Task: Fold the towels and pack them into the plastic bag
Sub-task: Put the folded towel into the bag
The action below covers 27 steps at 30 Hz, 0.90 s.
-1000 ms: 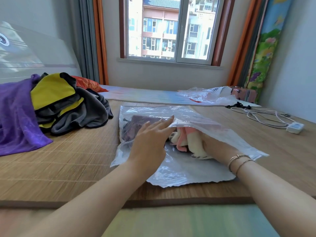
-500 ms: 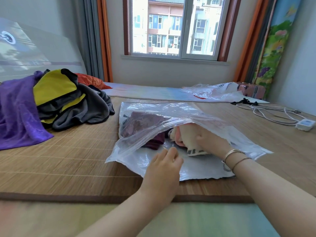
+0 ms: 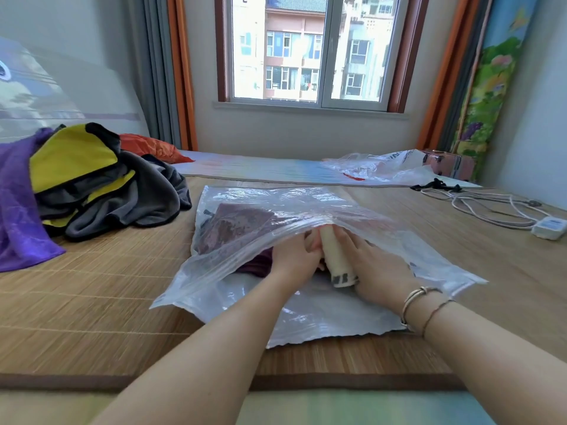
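Head view: the packing step is in hand, as I judge it. A clear plastic bag (image 3: 306,216) lies flat on the woven mat (image 3: 92,302), its mouth toward the person, and a folded maroon towel (image 3: 239,231) already sits inside on the left half. Both hands are in the mouth of the bag, working a rolled cream towel (image 3: 336,259) into the space to the right of the maroon one; its patterned near end lies at the mouth of the bag.

The left hand (image 3: 296,256) lies against the roll's left side, fingers curved round it; its fingertips go under the upper film and I cannot tell how far they wrap. The right hand (image 3: 371,262) is spread fairly wide, palm down, fingers laid along the roll's right side and partly under the film, pressing rather than pinching.

The next move likely calls for sliding the roll deeper until its near end clears the mouth, keeping the upper film lifted so it does not drag, then fetching more from the unfolded pile (image 3: 92,185) of purple, yellow and grey cloth well to the left

A white cable (image 3: 478,207) and a second plastic bag (image 3: 383,167) lie further back on the right
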### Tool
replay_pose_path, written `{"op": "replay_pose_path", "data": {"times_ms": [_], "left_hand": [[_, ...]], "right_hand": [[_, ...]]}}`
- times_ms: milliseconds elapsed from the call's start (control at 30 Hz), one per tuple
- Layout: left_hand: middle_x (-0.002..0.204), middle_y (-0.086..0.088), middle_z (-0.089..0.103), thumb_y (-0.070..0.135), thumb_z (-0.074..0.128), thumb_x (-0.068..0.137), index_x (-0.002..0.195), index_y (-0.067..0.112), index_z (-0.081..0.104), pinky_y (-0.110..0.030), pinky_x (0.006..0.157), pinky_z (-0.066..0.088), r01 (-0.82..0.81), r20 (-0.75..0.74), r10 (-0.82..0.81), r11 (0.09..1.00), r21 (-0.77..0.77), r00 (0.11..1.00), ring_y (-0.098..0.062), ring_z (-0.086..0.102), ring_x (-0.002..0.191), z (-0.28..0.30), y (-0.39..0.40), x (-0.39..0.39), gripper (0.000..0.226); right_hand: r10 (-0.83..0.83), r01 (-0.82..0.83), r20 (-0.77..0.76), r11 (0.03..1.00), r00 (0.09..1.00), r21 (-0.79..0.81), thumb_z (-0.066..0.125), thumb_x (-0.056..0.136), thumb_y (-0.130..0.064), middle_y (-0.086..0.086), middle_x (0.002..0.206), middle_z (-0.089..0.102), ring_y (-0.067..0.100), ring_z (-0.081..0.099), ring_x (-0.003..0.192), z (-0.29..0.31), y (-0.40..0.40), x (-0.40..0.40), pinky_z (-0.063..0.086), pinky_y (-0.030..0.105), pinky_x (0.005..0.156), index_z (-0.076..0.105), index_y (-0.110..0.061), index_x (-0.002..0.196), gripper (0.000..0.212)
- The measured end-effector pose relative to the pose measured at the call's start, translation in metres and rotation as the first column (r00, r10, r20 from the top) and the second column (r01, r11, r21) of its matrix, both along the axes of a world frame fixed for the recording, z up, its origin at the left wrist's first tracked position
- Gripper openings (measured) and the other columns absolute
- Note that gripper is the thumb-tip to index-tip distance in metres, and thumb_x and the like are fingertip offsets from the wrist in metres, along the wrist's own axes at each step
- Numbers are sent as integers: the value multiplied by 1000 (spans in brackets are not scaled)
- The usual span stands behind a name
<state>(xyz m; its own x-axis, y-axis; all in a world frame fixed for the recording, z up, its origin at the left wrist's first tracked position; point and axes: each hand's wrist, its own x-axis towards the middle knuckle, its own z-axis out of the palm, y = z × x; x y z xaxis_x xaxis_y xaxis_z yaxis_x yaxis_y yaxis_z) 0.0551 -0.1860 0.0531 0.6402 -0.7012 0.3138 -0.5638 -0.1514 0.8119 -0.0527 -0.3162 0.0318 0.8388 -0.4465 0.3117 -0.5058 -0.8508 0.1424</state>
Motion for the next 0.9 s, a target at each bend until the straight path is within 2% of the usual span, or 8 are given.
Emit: {"op": "replay_pose_path", "data": {"times_ms": [100, 167, 267, 400, 533, 633, 833, 900], "left_hand": [[84, -6, 64, 18, 52, 91, 79, 27, 49, -42, 77, 55, 72, -34, -78, 986, -147, 996, -29, 66, 77, 12, -4, -8, 15], [99, -14, 65, 29, 50, 96, 94, 19, 52, -42, 85, 52, -29, -190, -12, 977, -212, 982, -32, 63, 92, 17, -8, -12, 11], [116, -21, 62, 39, 43, 98, 124, 1, 49, -48, 91, 52, -163, -588, 120, 986, -21, 800, -36, 62, 105, -4, -14, -2, 46], [109, -19, 66, 29, 39, 103, 122, 3, 53, -39, 59, 60, -84, -840, -19, 994, -76, 543, -28, 66, 84, -25, 2, -3, 35], [97, -8, 66, 23, 39, 104, 112, 16, 55, -32, 59, 58, 0, -861, -230, 966, -259, 453, -21, 63, 83, -14, 12, -11, 19], [85, -6, 62, 17, 35, 104, 102, 14, 55, -23, 49, 54, -8, -881, -256, 959, -282, 399, -17, 60, 72, -6, 11, -20, 20], [69, -5, 60, 16, 42, 99, 88, 9, 60, -15, 35, 39, -121, -899, -418, 894, -432, 127, -12, 54, 38, 9, 15, -23, 23], [74, -8, 69, 20, 54, 94, 87, 7, 66, -21, 48, 51, 1, -856, -470, 877, -481, 216, -15, 65, 52, 6, 18, -24, 19]], "right_hand": [[124, -145, 275, 988, 953, 58, 54, 88, -27, -2, 116, 58, 20, 58, 107, 18, -1, 2, 48, 33, 89, 48, -27, 125, 37], [155, -155, 385, 987, 910, -31, 52, 83, -34, -4, 112, 60, 15, 57, 104, 27, -9, 5, 47, 32, 92, 54, -27, 116, 33], [96, -133, 327, 987, 940, 92, 48, 87, -37, 0, 99, 63, 18, 57, 88, 27, -1, -4, 47, 32, 82, 57, -19, 106, 27], [256, -283, 128, 913, 958, 294, 53, 87, -35, 7, 128, 53, 25, 53, 110, 20, 26, -18, 42, 35, 94, 31, -23, 142, 60], [178, -167, -49, 969, 983, 183, 60, 82, -32, 7, 148, 38, 27, 51, 120, 23, 24, -27, 41, 30, 87, 8, -22, 152, 88], [9, -10, 32, 1000, 999, 22, 55, 90, -30, 7, 140, 48, 26, 51, 122, 24, 15, -33, 41, 29, 90, 31, -18, 144, 60], [-33, 41, 257, 999, 966, -25, 48, 93, -17, 10, 108, 67, 31, 62, 90, 22, 11, -37, 39, 31, 65, 53, -16, 126, 34], [-87, 77, 341, 996, 936, 45, 44, 92, -12, 11, 98, 68, 28, 53, 76, 33, 13, -31, 32, 30, 62, 62, -13, 113, 28]]}}
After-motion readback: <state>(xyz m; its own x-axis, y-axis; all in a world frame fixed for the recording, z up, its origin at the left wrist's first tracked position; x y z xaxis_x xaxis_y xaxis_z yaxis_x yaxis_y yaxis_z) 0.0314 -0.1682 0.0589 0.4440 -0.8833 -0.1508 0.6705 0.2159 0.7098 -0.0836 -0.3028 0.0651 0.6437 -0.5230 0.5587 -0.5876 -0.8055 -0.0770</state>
